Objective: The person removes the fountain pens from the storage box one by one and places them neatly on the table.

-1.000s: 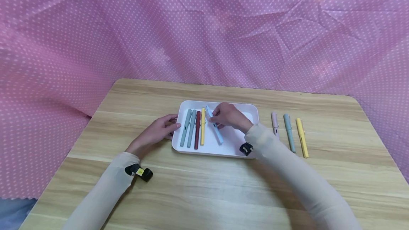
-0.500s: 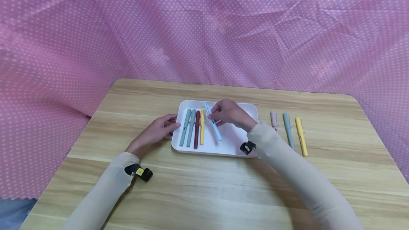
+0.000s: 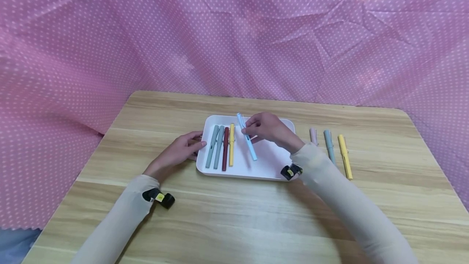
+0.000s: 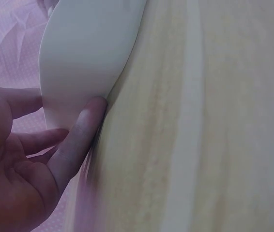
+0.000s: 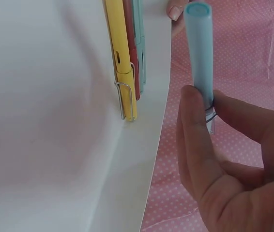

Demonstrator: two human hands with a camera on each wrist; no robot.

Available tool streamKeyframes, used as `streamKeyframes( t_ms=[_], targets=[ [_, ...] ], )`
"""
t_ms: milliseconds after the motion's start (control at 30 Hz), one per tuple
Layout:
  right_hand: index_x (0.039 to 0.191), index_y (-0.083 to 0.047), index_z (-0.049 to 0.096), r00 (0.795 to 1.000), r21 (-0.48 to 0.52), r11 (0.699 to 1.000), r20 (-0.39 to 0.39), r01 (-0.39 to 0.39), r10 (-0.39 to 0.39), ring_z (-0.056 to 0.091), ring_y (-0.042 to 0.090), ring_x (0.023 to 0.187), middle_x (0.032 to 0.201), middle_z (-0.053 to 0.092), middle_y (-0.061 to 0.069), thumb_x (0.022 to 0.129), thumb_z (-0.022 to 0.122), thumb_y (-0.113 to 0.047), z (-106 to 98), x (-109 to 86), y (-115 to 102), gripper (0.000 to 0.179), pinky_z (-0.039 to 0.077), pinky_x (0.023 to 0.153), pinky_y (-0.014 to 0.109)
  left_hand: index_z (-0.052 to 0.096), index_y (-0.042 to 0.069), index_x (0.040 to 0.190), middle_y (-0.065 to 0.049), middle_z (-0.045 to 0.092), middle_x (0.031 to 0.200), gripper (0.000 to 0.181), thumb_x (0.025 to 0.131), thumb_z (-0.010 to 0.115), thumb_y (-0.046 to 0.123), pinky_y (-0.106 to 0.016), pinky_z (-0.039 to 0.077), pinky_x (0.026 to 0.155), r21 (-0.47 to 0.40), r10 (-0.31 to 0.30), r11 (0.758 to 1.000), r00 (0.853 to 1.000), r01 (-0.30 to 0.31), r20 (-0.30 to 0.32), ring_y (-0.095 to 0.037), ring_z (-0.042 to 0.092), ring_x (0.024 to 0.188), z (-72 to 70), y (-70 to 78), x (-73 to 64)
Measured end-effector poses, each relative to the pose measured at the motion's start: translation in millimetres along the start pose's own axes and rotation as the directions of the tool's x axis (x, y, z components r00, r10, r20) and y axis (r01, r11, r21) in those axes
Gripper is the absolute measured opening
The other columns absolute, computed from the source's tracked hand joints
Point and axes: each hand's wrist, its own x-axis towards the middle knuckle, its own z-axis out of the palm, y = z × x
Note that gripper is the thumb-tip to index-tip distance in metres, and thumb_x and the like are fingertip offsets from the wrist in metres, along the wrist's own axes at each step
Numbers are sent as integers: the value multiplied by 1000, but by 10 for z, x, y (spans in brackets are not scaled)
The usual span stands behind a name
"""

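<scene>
My right hand point(image 3: 269, 127) pinches a light blue capped pen point(image 3: 251, 150) between thumb and fingers, holding it slanted above the white tray point(image 3: 269, 164). In the right wrist view the pen's blunt end point(image 5: 200, 29) points up, and its clip end is partly hidden by the fingers. My left hand point(image 3: 179, 149) touches the tray's left side with extended fingers; the left wrist view shows the fingertips against the outer wall point(image 4: 88, 53). Inside the tray, side by side, lie two grey-green pens point(image 3: 211, 148), a dark red pen point(image 3: 225, 150) and a yellow pen point(image 3: 231, 146).
Right of the tray on the wooden table point(image 3: 227, 223) lie a lilac pen point(image 3: 313, 135), partly behind the right sleeve, a grey-blue pen point(image 3: 329, 146) and another yellow pen point(image 3: 345, 156). A pink dotted curtain point(image 3: 234, 36) hangs behind the table.
The right hand has lifted the light blue pen a little away from the tray floor and shifted slightly to the right with it. The left hand stays at the tray's side.
</scene>
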Motion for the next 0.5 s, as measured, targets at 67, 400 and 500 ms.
streamKeyframes(
  t_ms=[67,400,500],
  targets=[
    [118,8,66,1000,10,1000,-5,-1,1,73,28,92,105,69,19,99,72,-6,-9,-11,-1,25,64,86,44,34,2,160,-23,53,145,61,110,56,28,-36,63,87,-7,-4,1000,1000,4,0,-35,64,120,-1,4,1],
    [127,12,62,1000,104,994,-1,17,-17,72,27,99,116,70,25,101,68,-5,-90,-102,40,31,64,83,35,33,1,160,-24,52,144,61,110,56,27,-36,63,88,-24,-21,999,1000,21,5,-34,63,119,-2,15,-10],
    [129,12,61,999,134,990,10,38,-40,72,28,101,120,69,28,101,67,-5,-140,-146,67,33,64,86,37,33,0,160,-25,52,144,61,110,55,26,-36,63,87,-23,-6,1000,1000,6,6,-35,63,119,-8,19,-10]
  ],
)
